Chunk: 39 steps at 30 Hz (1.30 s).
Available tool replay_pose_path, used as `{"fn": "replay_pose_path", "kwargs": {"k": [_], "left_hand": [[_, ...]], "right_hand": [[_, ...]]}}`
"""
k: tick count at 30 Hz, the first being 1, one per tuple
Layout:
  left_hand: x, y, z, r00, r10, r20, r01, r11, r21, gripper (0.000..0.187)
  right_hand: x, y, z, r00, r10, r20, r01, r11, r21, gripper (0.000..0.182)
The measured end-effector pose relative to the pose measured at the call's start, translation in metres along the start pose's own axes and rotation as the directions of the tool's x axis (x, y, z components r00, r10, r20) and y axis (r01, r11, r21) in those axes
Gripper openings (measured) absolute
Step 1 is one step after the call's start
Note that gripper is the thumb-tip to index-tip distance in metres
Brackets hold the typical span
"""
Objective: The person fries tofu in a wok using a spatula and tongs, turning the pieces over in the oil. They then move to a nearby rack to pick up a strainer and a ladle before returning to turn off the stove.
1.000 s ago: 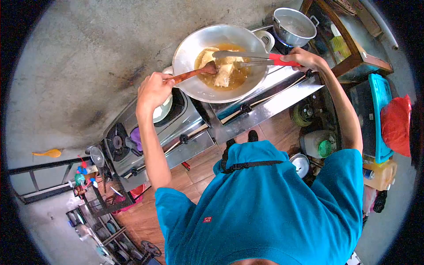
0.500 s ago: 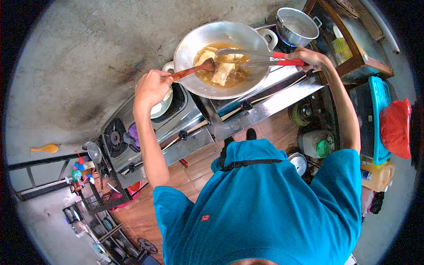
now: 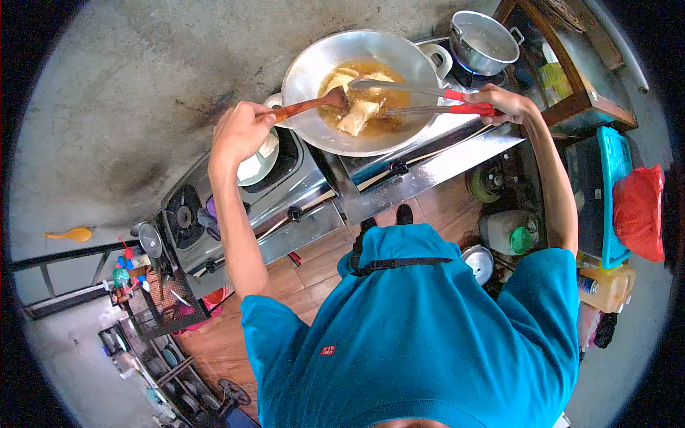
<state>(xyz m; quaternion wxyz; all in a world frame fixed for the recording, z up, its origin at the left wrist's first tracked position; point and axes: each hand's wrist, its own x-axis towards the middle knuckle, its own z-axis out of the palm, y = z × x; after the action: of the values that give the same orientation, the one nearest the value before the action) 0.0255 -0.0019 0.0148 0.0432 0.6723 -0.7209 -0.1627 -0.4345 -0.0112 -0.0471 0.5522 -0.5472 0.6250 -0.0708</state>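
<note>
A large metal wok (image 3: 310, 68) of hot oil sits on the stove, with pale pieces of food (image 3: 358, 114) frying in it. My left hand (image 3: 239, 132) grips a wooden spatula (image 3: 308, 106) whose blade rests against the food at the wok's left side. My right hand (image 3: 508, 103) holds red-handled metal tongs (image 3: 421, 100), their arms apart and reaching over the oil from the right.
A steel pot (image 3: 484, 41) stands on the back right burner. A second stove (image 3: 214, 207) lies to the left with a white plate (image 3: 258, 160) on it. A wooden cabinet (image 3: 571, 78), a red bag (image 3: 641, 203) and jugs crowd the right side. A wire rack (image 3: 160, 303) is lower left.
The view has shifted slightly. My left hand has lifted the spatula handle and pushed its blade a little further into the wok. The tongs stay over the oil.
</note>
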Motion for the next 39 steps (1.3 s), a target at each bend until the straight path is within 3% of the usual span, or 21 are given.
{"fn": "replay_pose_path", "kwargs": {"k": [2, 10, 21, 23, 27, 33, 36, 39], "left_hand": [[0.001, 0.002, 0.000, 1.000, -0.008, -0.007, 0.009, 0.999, 0.036, 0.027], [0.002, 0.010, 0.000, 1.000, -0.001, 0.030, -0.001, 0.999, 0.052, 0.028], [0.028, -0.004, 0.021, 0.999, 0.045, 0.029, -0.041, 0.991, -0.128, 0.029], [0.030, -0.003, 0.023, 0.994, 0.054, 0.098, -0.038, 0.986, -0.160, 0.028], [0.025, -0.005, 0.028, 0.996, 0.059, 0.073, -0.042, 0.976, -0.213, 0.029], [0.021, 0.000, 0.027, 0.997, 0.058, 0.042, -0.048, 0.979, -0.200, 0.027], [0.031, 0.006, 0.026, 0.994, 0.084, 0.065, -0.069, 0.978, -0.198, 0.026], [0.045, 0.013, 0.025, 0.988, 0.025, 0.150, 0.001, 0.984, -0.176, 0.029]], "right_hand": [[0.002, 0.000, 0.000, 0.999, 0.010, 0.045, -0.009, 1.000, -0.018, 0.053], [0.007, 0.006, 0.035, 0.995, -0.077, -0.058, 0.081, 0.994, 0.075, 0.051], [-0.014, 0.015, 0.011, 0.997, -0.031, -0.076, 0.036, 0.997, 0.065, 0.052], [-0.017, 0.014, 0.009, 0.994, 0.004, -0.110, 0.002, 0.998, 0.055, 0.053], [-0.014, 0.017, -0.001, 0.999, -0.010, -0.036, 0.012, 0.999, 0.050, 0.054], [-0.008, 0.021, -0.011, 0.999, -0.024, -0.035, 0.026, 0.999, 0.043, 0.050], [-0.013, 0.019, -0.015, 0.997, -0.079, 0.015, 0.077, 0.992, 0.102, 0.048], [-0.007, 0.029, -0.020, 0.999, -0.034, -0.043, 0.038, 0.995, 0.093, 0.051]]}}
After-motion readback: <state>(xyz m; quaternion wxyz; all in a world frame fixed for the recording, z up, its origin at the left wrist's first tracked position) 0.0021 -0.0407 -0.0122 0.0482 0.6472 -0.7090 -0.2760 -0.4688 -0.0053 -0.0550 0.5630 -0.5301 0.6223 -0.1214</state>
